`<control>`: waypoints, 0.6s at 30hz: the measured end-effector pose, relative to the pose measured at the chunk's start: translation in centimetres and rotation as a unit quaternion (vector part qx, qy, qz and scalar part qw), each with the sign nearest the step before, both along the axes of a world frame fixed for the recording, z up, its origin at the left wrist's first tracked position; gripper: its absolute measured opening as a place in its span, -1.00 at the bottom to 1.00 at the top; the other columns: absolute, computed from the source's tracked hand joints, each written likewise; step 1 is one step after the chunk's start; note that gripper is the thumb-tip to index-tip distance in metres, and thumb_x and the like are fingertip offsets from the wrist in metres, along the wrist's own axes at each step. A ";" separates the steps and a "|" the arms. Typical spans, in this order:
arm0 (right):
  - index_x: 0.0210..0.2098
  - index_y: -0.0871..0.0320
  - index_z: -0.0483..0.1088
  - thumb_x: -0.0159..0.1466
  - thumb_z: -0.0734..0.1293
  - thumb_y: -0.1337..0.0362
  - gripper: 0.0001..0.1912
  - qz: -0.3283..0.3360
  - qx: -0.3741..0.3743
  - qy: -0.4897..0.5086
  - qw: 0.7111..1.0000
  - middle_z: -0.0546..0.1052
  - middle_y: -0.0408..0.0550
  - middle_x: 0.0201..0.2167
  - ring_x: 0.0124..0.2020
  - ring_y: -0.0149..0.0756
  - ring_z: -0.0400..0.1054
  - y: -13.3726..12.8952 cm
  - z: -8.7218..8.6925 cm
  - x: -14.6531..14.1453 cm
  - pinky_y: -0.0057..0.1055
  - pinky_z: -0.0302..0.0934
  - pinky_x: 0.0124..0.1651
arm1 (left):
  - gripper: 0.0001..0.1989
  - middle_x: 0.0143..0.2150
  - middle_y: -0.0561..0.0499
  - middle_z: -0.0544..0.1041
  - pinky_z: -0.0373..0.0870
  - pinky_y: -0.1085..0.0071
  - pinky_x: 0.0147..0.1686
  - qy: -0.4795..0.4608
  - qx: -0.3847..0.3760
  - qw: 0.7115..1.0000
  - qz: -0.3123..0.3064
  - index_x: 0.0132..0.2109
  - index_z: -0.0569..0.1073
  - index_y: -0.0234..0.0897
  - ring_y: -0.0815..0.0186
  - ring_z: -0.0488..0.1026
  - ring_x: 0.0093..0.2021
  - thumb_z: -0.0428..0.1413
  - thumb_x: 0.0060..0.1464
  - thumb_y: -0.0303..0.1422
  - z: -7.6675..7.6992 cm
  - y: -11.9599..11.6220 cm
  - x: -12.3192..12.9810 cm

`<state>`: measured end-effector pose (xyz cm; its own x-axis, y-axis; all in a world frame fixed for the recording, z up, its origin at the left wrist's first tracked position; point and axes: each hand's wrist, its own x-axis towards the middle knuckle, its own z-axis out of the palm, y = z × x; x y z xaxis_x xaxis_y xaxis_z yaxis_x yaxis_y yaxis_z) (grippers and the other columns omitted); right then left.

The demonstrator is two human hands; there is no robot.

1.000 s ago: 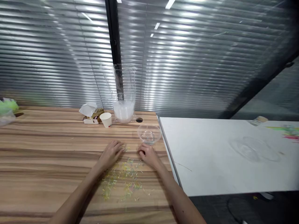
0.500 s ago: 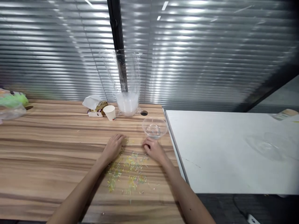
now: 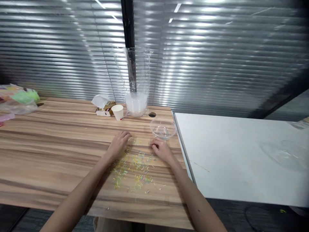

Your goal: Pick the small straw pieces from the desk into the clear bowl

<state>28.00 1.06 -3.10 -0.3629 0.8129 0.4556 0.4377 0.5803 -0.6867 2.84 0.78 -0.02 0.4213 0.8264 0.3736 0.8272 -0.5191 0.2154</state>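
Many small, thin yellow, green and bluish pieces [image 3: 138, 162] lie scattered on the wood-grain table between my forearms. My left hand [image 3: 120, 141] rests at the upper left edge of the scatter, fingers bent and close together; whether they hold a piece is too small to tell. At the upper right, my right hand [image 3: 161, 148] has its thumb and index finger drawn together in a pinch, and anything between them is too small to make out. Just beyond it stands a clear plastic bowl [image 3: 163, 129] with a few bits at its bottom.
At the back stand a paper cup [image 3: 118, 112], a tissue pack [image 3: 103, 108] and a clear bag with white contents [image 3: 136, 103]. Colourful plastic bags [image 3: 23, 98] lie at far left. A white table [image 3: 231, 151] adjoins on the right, with a transparent lid-like item [image 3: 287, 153].
The whole view has shifted, so the table appears slightly higher and further right. Both hands stay in nearly the same places by the scattered pieces, with only slight finger movement.
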 end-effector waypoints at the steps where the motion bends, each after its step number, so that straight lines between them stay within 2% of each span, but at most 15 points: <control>1: -0.42 0.19 0.47 0.15 0.20 0.56 -0.74 0.002 0.003 -0.002 1.000 0.51 -0.09 -0.37 -0.31 -0.34 0.39 0.1 0.0 0.1 -0.43 0.24 -0.18 | -0.68 -0.09 -0.15 0.48 0.30 0.19 -0.03 -0.025 -0.003 1.000 0.002 -0.10 0.45 -0.31 0.14 0.36 -0.05 -0.13 0.12 -0.59 0.2 0.0 0.1; 3: -0.41 0.18 0.48 0.15 0.20 0.55 -0.74 0.004 0.005 -0.007 1.000 0.51 -0.08 -0.35 -0.30 -0.34 0.39 0.1 -0.1 0.1 -0.41 0.24 -0.16 | -0.71 -0.10 -0.14 0.49 0.29 0.19 -0.01 -0.102 -0.023 0.995 -0.001 -0.11 0.46 -0.30 0.15 0.38 -0.05 -0.13 0.17 -0.51 0.8 -0.2 0.3; 5: -0.38 0.18 0.49 0.15 0.20 0.56 -0.73 0.003 0.005 -0.011 1.000 0.52 -0.08 -0.34 -0.29 -0.33 0.39 0.2 -0.2 0.1 -0.41 0.24 -0.15 | -0.73 -0.10 -0.13 0.51 0.30 0.22 0.00 -0.206 -0.074 0.976 -0.010 -0.12 0.47 -0.29 0.17 0.40 -0.04 -0.10 0.21 -0.40 1.5 -0.6 0.8; 7: -0.36 0.18 0.49 0.14 0.20 0.55 -0.73 -0.002 0.006 -0.017 1.000 0.52 -0.08 -0.34 -0.29 -0.32 0.40 0.3 -0.4 0.0 -0.40 0.25 -0.15 | -0.73 -0.07 -0.11 0.52 0.31 0.25 0.01 -0.309 -0.155 0.938 -0.022 -0.11 0.49 -0.28 0.18 0.41 -0.03 -0.05 0.21 -0.29 2.3 -1.2 1.3; 10: -0.34 0.18 0.50 0.15 0.21 0.53 -0.74 -0.004 0.002 -0.025 1.000 0.53 -0.07 -0.33 -0.28 -0.31 0.40 0.3 -0.6 -0.1 -0.38 0.25 -0.13 | -0.67 -0.05 -0.11 0.55 0.30 0.25 0.05 -0.400 -0.309 0.859 -0.079 -0.10 0.51 -0.29 0.16 0.43 -0.01 -0.03 0.21 -0.17 3.3 -2.4 2.1; 13: -0.31 0.19 0.51 0.17 0.21 0.51 -0.75 -0.016 -0.007 -0.020 1.000 0.54 -0.05 -0.31 -0.25 -0.30 0.40 0.2 -0.8 -0.1 -0.38 0.25 -0.11 | -0.56 -0.05 -0.17 0.56 0.29 0.18 0.08 -0.409 -0.460 0.768 -0.180 -0.08 0.52 -0.35 0.12 0.46 -0.01 -0.07 0.22 -0.09 4.2 -3.6 2.8; 14: -0.31 0.19 0.51 0.18 0.21 0.51 -0.75 -0.021 -0.006 -0.017 1.000 0.54 -0.05 -0.30 -0.25 -0.30 0.40 0.2 -0.8 0.0 -0.38 0.25 -0.11 | -0.54 -0.04 -0.18 0.56 0.27 0.16 0.10 -0.394 -0.495 0.747 -0.203 -0.07 0.52 -0.35 0.11 0.46 0.01 -0.07 0.22 -0.08 4.5 -4.0 3.0; 16: -0.31 0.19 0.51 0.17 0.22 0.52 -0.75 -0.024 -0.005 -0.017 1.000 0.54 -0.06 -0.30 -0.26 -0.31 0.41 0.1 -0.6 0.0 -0.39 0.25 -0.11 | -0.54 -0.01 -0.15 0.55 0.24 0.15 0.14 -0.348 -0.538 0.737 -0.216 -0.08 0.55 -0.28 0.10 0.45 0.04 -0.06 0.20 -0.05 5.1 -4.5 3.4; 18: -0.32 0.18 0.51 0.16 0.23 0.53 -0.74 -0.024 -0.002 -0.019 1.000 0.54 -0.07 -0.30 -0.27 -0.32 0.41 0.1 -0.5 0.0 -0.40 0.25 -0.12 | -0.58 -0.07 -0.09 0.58 0.29 0.15 0.10 -0.301 -0.555 0.749 -0.199 -0.14 0.58 -0.18 0.12 0.47 0.02 -0.05 0.17 -0.04 5.4 -4.8 3.6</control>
<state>28.01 1.13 -3.57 -0.3409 0.8315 0.4387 0.4907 0.5554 -0.6713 6.39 -4.03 5.42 0.7480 0.6226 -0.2297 0.2334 0.0773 0.9693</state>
